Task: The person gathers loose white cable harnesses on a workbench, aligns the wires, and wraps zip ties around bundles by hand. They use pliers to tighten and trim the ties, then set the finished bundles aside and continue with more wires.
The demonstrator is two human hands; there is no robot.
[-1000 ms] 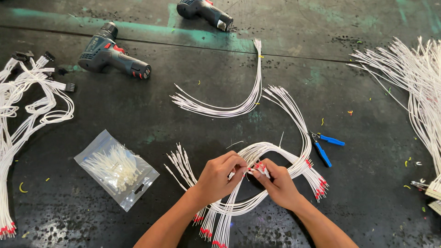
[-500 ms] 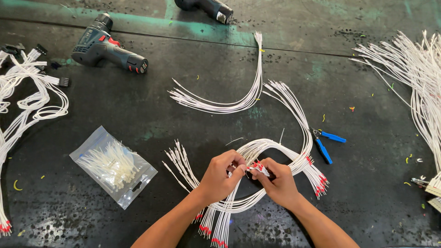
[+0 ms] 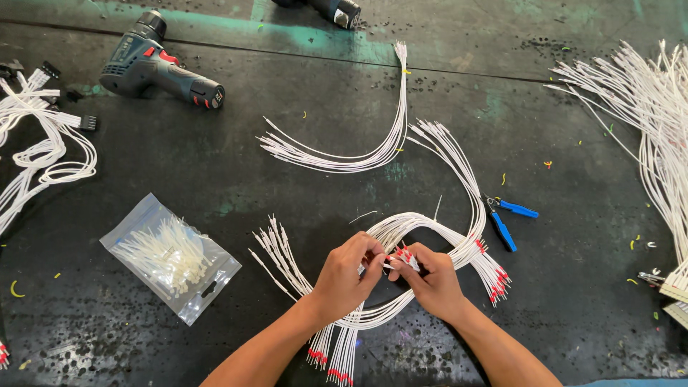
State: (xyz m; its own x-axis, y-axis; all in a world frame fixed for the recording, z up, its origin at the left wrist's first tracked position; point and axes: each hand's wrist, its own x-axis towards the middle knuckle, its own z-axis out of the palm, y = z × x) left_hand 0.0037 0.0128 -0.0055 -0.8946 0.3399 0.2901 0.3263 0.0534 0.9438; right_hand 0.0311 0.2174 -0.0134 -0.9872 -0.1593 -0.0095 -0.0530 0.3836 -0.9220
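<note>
My left hand [image 3: 346, 278] and my right hand [image 3: 428, 281] meet over a looped bundle of white wires [image 3: 430, 233] with red-tipped ends, low in the middle of the dark table. My right hand pinches a small cluster of red-tipped wire ends [image 3: 401, 254]. My left hand's fingers close on the same wires just beside it. More red-tipped ends of the bundle fan out at the right [image 3: 494, 279] and below my left wrist [image 3: 330, 362].
A clear bag of white cable ties [image 3: 170, 256] lies to the left. Blue-handled pliers [image 3: 505, 218] lie right of the bundle. A curved wire bunch [image 3: 344, 158] lies farther up, a cordless drill [image 3: 158, 68] at top left, wire harnesses [image 3: 39, 154] at left, many wires [image 3: 656, 122] at right.
The view has shifted slightly down and right. Both hands stay on the wire ends, with only small finger movements.
</note>
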